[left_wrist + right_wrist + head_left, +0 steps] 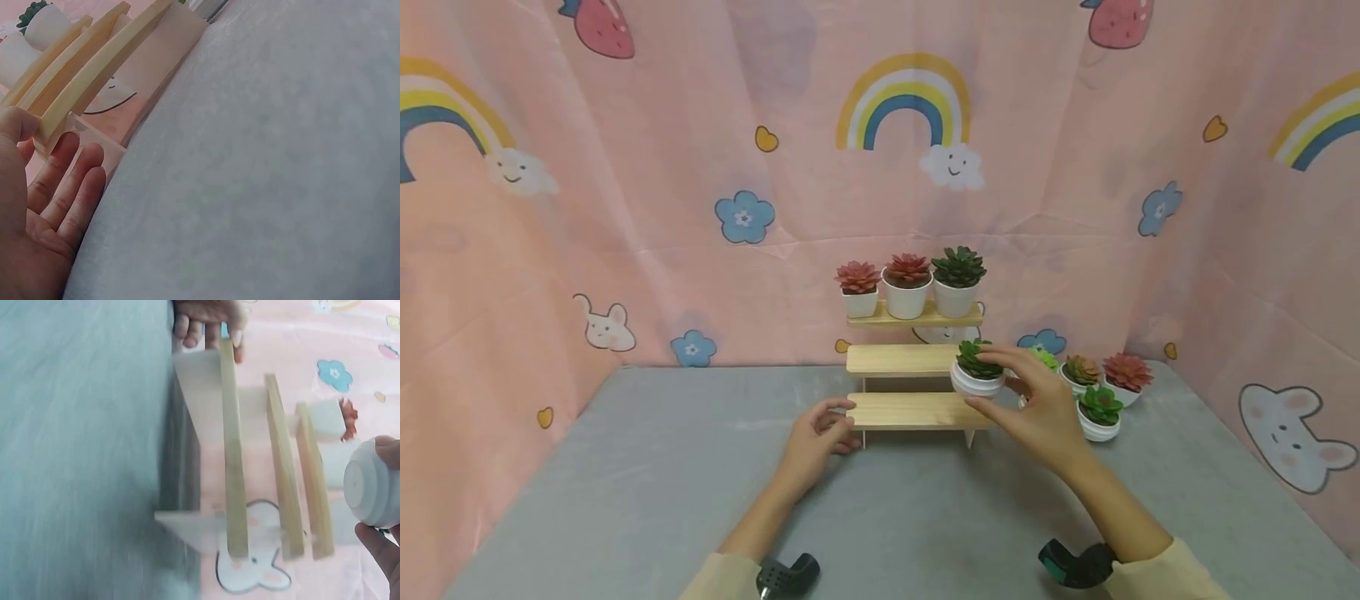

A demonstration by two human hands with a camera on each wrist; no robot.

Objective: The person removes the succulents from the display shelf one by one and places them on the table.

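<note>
Your right hand [1037, 408] pinches the pot [977, 381] just above the middle shelf [898, 359]; your left hand [820, 433], fingers relaxed, steadies the rack [910, 411]; a careless set-down could tip the pot off.

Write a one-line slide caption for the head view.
Right hand holds a potted green succulent by the wooden tiered stand; left hand steadies its lowest step.
</note>
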